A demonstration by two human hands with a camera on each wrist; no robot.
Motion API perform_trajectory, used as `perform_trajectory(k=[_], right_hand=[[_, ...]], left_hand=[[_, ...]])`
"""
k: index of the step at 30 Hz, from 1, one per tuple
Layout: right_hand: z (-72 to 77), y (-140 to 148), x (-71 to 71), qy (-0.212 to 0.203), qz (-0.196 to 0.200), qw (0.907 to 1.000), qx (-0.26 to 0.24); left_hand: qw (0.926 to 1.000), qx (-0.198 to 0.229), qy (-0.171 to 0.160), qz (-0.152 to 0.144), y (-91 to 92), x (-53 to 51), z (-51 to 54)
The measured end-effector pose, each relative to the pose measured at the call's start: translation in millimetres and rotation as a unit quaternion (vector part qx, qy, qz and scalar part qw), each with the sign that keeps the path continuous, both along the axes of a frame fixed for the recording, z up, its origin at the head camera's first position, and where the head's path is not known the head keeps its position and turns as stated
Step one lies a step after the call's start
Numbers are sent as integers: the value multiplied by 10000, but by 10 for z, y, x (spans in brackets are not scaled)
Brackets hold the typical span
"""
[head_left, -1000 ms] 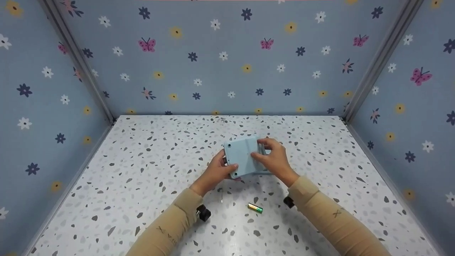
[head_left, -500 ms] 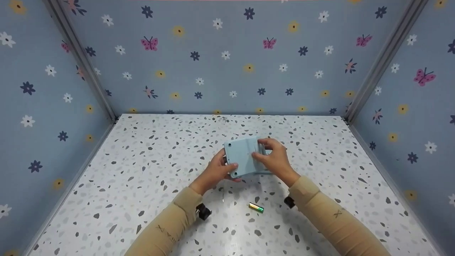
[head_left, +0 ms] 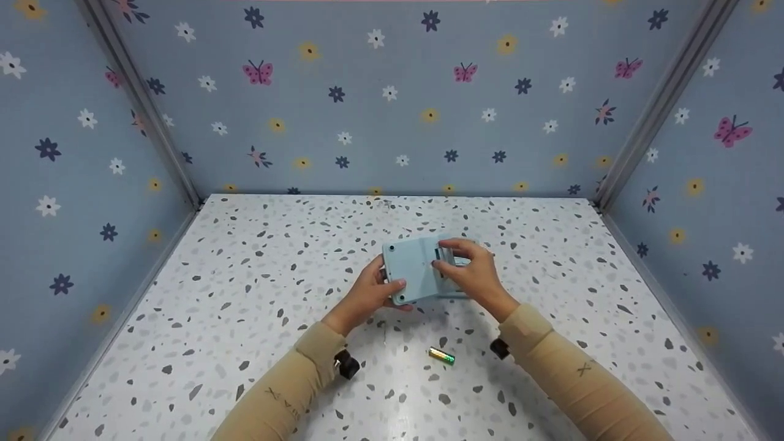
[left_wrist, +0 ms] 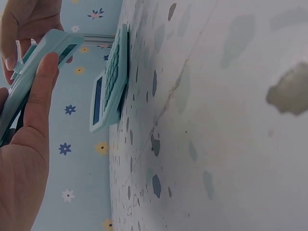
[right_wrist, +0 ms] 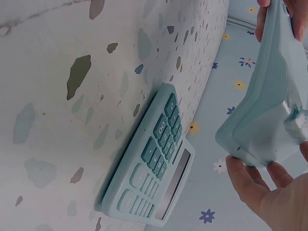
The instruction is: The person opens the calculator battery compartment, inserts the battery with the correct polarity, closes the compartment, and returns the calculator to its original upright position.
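Note:
My left hand [head_left: 366, 293] grips one end of a light-blue calculator [head_left: 409, 269], its back turned up, thumb on the back near a corner. At the other end of that back, my right hand [head_left: 481, 274] pinches the battery cover [right_wrist: 294, 124], which stands tilted away from the case. A dark slot shows beside it. Below and behind lies a second light-blue calculator [right_wrist: 166, 139] on the table, keys and display up, mostly covered in the head view. One green and gold battery [head_left: 441, 356] rests on the table, nearer to me, touched by neither hand.
The speckled white table [head_left: 275, 257] is bounded by blue flower-patterned panels [head_left: 392, 122] at the back and both sides. Grey metal posts [head_left: 664, 101] stand at the back corners. Black wrist cameras [head_left: 348, 365] hang below both sleeves.
The battery cover has come up at its edge, and a dark slot now shows in the calculator's back. The held calculator and left hand have shifted slightly left; the battery lies still.

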State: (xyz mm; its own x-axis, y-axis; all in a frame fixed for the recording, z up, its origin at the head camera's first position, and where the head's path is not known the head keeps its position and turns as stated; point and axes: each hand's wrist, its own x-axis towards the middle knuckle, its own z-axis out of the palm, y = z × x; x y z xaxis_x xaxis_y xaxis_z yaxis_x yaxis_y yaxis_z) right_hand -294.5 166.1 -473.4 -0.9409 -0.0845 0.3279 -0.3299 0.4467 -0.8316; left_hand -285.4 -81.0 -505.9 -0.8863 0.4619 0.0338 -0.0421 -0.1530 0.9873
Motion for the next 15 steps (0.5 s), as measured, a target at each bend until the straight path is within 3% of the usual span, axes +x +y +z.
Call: perform_trajectory(k=[9, 15], right_hand=[[35, 25, 7, 157, 293, 9994, -22], [49, 81, 15, 196, 561, 9979, 249]], left_hand=[[10000, -3, 72, 69, -9, 4, 11], [9999, 20, 145, -16, -24, 4, 3]])
